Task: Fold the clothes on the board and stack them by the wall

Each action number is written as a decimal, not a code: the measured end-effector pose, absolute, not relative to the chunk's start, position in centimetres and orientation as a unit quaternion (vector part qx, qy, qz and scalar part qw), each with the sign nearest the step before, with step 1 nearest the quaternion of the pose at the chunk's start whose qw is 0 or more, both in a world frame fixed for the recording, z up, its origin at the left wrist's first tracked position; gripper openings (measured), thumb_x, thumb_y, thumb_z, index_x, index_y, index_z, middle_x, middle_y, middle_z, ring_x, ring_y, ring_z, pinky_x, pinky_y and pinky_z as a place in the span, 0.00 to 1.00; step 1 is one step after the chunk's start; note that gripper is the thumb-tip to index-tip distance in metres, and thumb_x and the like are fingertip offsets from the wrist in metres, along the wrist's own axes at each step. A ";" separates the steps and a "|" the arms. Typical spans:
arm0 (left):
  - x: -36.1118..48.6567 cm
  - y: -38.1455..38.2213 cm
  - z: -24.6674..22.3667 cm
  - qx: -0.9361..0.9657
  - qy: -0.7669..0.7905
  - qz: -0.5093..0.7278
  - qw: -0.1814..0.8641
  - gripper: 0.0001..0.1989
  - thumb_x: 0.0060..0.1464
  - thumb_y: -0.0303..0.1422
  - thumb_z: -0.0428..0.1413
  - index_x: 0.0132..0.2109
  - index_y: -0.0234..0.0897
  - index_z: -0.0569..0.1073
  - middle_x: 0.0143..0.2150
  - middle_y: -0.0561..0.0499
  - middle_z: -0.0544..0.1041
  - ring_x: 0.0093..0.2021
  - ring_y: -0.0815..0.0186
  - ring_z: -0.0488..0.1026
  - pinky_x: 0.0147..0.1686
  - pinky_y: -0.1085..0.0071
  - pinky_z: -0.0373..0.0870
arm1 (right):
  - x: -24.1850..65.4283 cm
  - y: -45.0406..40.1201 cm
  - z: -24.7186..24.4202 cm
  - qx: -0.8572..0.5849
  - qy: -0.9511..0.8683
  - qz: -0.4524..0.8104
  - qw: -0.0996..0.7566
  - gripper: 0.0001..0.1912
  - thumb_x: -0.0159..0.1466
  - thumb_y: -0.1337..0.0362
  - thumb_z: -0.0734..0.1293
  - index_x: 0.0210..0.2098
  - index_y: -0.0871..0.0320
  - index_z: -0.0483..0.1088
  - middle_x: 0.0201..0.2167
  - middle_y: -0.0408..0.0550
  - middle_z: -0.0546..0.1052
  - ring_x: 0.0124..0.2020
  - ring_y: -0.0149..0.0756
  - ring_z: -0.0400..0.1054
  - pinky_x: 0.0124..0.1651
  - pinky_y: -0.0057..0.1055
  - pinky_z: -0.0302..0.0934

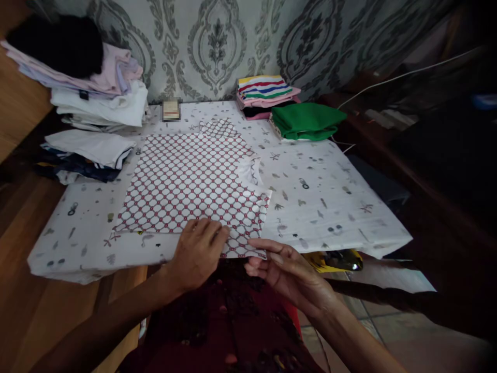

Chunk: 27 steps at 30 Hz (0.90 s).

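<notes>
A short-sleeved white shirt (186,181) with a red and grey lattice print lies spread flat, its neckline to the right. One sleeve stretches toward the far side and the other toward my body at the table's front edge. With its fingers curled together, my left hand (202,251) presses on the near sleeve where it joins the body of the shirt; its fingertips are partly hidden. My right hand (289,272) has the outer corner of that sleeve between its fingers and thumb.
The shirt lies on a table with a white patterned cloth (322,207). Folded clothes (101,103) are piled at the left, with a smaller pile (89,150) in front. Back right are striped clothes (267,88) and a green folded garment (308,122). A small box (171,110) stands near the wall.
</notes>
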<state>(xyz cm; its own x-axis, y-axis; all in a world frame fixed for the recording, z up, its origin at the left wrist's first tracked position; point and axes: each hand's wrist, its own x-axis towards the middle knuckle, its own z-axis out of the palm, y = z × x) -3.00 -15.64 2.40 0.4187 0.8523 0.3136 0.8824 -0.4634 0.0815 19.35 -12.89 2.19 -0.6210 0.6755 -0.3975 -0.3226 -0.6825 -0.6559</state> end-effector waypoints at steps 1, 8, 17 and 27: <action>-3.4 -15.6 2.6 -0.837 -0.521 -0.163 0.051 0.12 0.57 0.22 0.49 0.47 0.35 0.72 0.42 0.43 0.77 0.41 0.55 0.71 0.41 0.57 0.70 | 19.5 -12.9 2.1 -0.321 -0.275 0.859 0.288 0.21 0.55 0.54 0.78 0.46 0.55 0.79 0.33 0.49 0.83 0.39 0.38 0.78 0.53 0.42 0.69; -6.2 -17.4 3.3 -0.834 -0.521 -0.175 -0.034 0.12 0.57 0.18 0.46 0.37 0.37 0.70 0.35 0.49 0.75 0.36 0.60 0.70 0.37 0.63 0.70 | 21.2 -13.3 0.5 -0.329 -0.360 0.849 0.202 0.21 0.62 0.52 0.73 0.50 0.58 0.77 0.34 0.50 0.83 0.36 0.34 0.79 0.44 0.32 0.71; -7.0 -14.0 4.2 -0.800 -0.537 -0.240 -0.118 0.11 0.65 0.25 0.44 0.46 0.37 0.71 0.41 0.48 0.78 0.43 0.64 0.74 0.44 0.64 0.73 | 18.6 -8.6 3.3 -0.324 -0.696 0.608 0.202 0.19 0.71 0.53 0.62 0.53 0.54 0.76 0.32 0.47 0.82 0.30 0.33 0.76 0.33 0.29 0.70; -15.4 -12.0 -3.8 -0.748 -0.656 -0.075 0.060 0.29 0.69 0.44 0.39 0.73 0.42 0.50 0.73 0.42 0.58 0.73 0.56 0.52 0.69 0.50 0.50 | 13.0 -4.2 -2.5 -0.242 -0.953 0.097 0.153 0.29 0.71 0.55 0.61 0.68 0.56 0.59 0.70 0.55 0.60 0.72 0.48 0.50 0.72 0.53 0.45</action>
<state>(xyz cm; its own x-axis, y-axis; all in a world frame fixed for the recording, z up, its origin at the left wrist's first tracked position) -15.42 -11.97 -3.80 0.1277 0.9732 0.1914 0.9913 -0.1316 0.0077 12.96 -4.22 -2.51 -0.8362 0.4911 0.2441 0.4316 0.8639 -0.2595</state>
